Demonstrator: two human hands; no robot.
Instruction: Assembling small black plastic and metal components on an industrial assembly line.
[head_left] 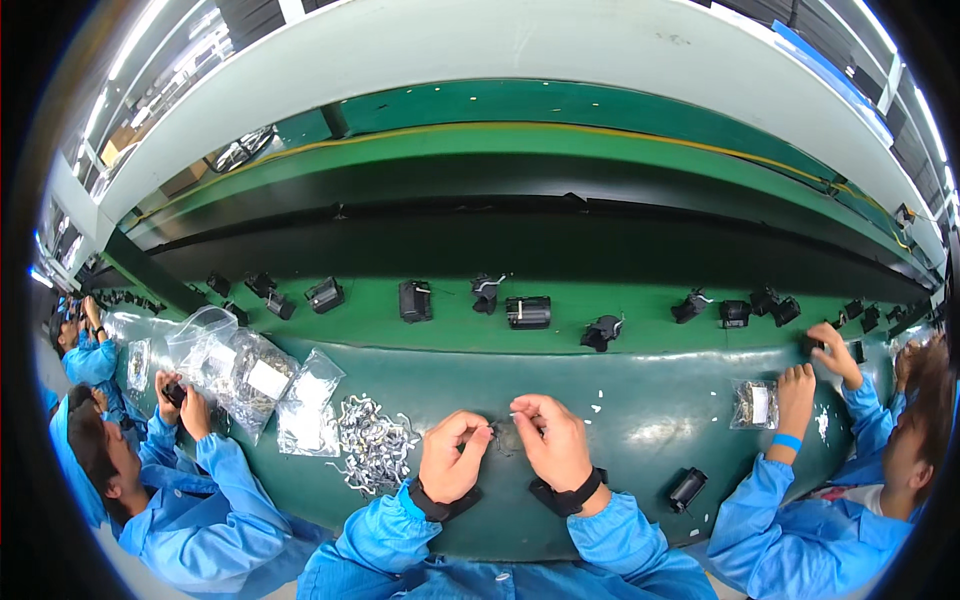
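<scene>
Over the green table, my left hand (453,458) is closed, thumb against curled fingers. A small dark piece with thin wire-like ends shows at its fingertips, too small to name. My right hand (556,444) faces it a short way off. Its thumb and forefinger are pinched together, and a tiny whitish bit shows at the tip; what it is I cannot make out. Left of my left hand lies a loose pile of small white and black curled parts (375,445). To the right of my right hand, a black box-shaped unit (688,488) rests on the table.
Clear plastic bags of small parts (262,375) lie at the left, another bag (755,405) at the right. Beyond the green table (480,375), black units (528,312) stand along a green conveyor belt (450,335). Co-workers in blue sit at left (210,520) and right (800,530).
</scene>
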